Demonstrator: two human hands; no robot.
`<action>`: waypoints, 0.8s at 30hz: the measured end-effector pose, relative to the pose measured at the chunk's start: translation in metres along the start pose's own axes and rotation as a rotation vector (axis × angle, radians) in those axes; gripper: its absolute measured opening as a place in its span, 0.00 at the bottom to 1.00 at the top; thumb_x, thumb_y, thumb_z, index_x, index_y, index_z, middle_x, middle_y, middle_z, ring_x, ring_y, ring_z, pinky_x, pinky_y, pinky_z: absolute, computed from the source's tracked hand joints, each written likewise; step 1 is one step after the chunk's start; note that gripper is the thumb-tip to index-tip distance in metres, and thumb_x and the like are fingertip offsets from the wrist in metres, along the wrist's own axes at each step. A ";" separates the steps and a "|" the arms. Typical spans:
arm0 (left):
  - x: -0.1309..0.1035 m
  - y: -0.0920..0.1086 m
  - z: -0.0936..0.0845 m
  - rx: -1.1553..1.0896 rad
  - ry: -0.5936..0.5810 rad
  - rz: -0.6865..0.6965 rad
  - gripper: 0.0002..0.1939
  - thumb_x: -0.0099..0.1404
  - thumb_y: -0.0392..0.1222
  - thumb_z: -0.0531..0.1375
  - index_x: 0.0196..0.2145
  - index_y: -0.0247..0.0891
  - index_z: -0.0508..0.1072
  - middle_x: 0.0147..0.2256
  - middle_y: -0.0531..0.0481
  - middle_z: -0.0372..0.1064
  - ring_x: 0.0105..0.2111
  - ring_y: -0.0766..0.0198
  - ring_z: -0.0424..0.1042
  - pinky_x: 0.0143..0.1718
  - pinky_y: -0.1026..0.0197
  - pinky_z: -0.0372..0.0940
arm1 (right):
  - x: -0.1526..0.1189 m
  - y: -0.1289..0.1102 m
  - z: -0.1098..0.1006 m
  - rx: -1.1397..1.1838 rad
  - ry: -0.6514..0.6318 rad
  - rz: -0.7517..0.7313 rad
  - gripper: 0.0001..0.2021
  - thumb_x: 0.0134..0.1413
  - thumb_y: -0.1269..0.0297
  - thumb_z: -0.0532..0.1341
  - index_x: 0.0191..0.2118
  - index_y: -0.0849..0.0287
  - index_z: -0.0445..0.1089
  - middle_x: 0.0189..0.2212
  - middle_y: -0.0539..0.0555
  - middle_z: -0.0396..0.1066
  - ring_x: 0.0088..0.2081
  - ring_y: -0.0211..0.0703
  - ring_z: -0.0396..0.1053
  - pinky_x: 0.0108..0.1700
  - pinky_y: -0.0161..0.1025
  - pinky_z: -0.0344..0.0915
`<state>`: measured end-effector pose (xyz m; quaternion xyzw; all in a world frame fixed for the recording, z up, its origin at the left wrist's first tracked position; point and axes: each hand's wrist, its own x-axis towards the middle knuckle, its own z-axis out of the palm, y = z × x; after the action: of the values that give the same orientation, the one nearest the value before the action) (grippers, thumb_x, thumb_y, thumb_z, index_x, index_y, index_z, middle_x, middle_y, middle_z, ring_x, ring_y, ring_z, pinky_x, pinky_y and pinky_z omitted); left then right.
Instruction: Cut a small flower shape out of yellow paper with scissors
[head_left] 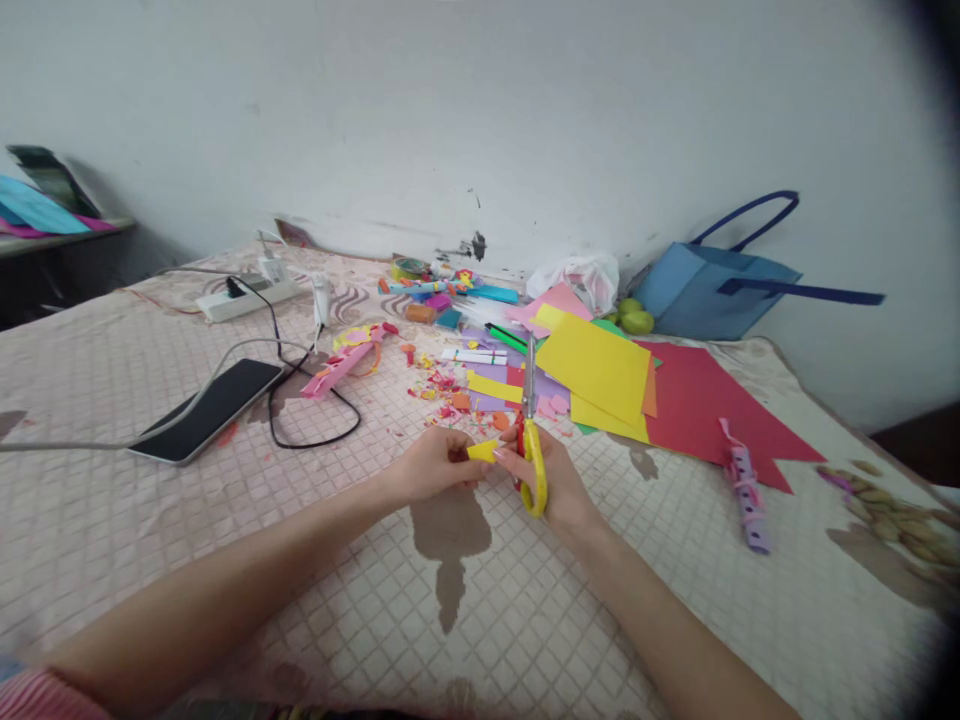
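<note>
Between my two hands is a small piece of yellow paper [484,452]. My left hand [435,465] pinches its left end. My right hand [555,475] touches its right end with thumb and fingertips, and also holds a pair of scissors [535,465] with yellow and red handles. The scissors' blades point away from me, toward the paper pile, and look closed. Just beyond my hands lie colourful paper scraps [450,390] and a yellow paper strip [495,386] on purple paper.
Yellow sheets [592,370] and red paper [705,400] lie to the right, before a blue bag [720,290]. A rolled purple paper piece [746,500] sits at right. At left are a phone [210,410], cables, a power strip [247,300] and a pink paper craft [349,360].
</note>
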<state>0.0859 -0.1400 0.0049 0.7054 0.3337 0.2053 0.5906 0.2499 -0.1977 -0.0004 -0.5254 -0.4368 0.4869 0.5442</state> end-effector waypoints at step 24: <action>-0.002 0.001 0.001 0.039 0.079 0.056 0.15 0.54 0.48 0.62 0.19 0.36 0.65 0.17 0.56 0.64 0.17 0.72 0.60 0.18 0.68 0.51 | -0.007 -0.008 0.009 0.018 0.031 0.041 0.17 0.35 0.59 0.69 0.31 0.57 0.64 0.21 0.46 0.66 0.21 0.34 0.59 0.23 0.33 0.53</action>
<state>0.0857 -0.1425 0.0055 0.7174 0.3406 0.2428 0.5571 0.2405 -0.2027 0.0087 -0.5368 -0.4130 0.4936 0.5456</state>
